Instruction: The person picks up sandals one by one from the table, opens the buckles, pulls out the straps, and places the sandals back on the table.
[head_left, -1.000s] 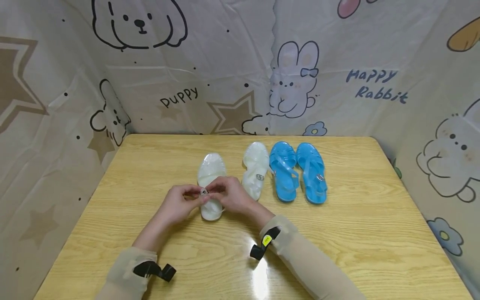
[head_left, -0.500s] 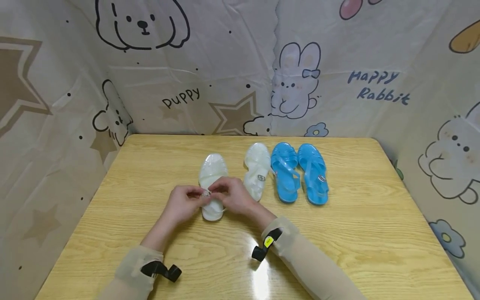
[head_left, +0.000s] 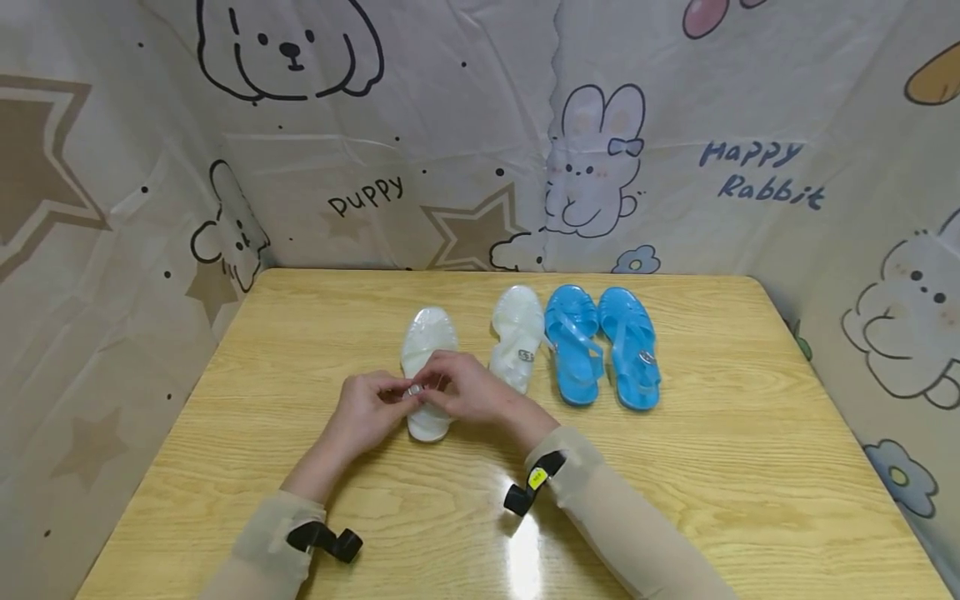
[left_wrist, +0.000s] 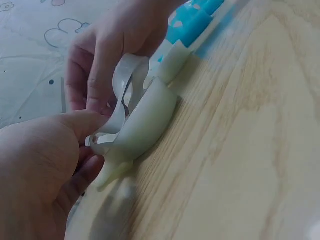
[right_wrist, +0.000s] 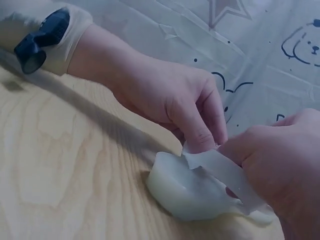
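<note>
A milky white jelly sandal (head_left: 429,329) lies on the table, toe pointing away from me. My left hand (head_left: 367,412) pinches its ankle strap by the small silver buckle (head_left: 413,389) at the sandal's left side. From the other side, my right hand (head_left: 468,387) pinches the strap at the same spot, thumb and fingertips meeting the left ones. In the left wrist view the strap (left_wrist: 120,115) arches above the thick heel (left_wrist: 150,117). Fingers cover much of the buckle, so whether it is fastened cannot be seen.
A second white sandal (head_left: 517,312) lies to the right, partly behind my right hand. Beyond it a blue sandal (head_left: 576,375) and its mate (head_left: 633,392) lie side by side. The wooden table (head_left: 712,467) meets a printed cloth (head_left: 450,125) at the back.
Both hands stay at the strap with small finger movements. The silver buckle has turned slightly between the fingertips. The whole head view has shifted a little; the other sandals lie where they were.
</note>
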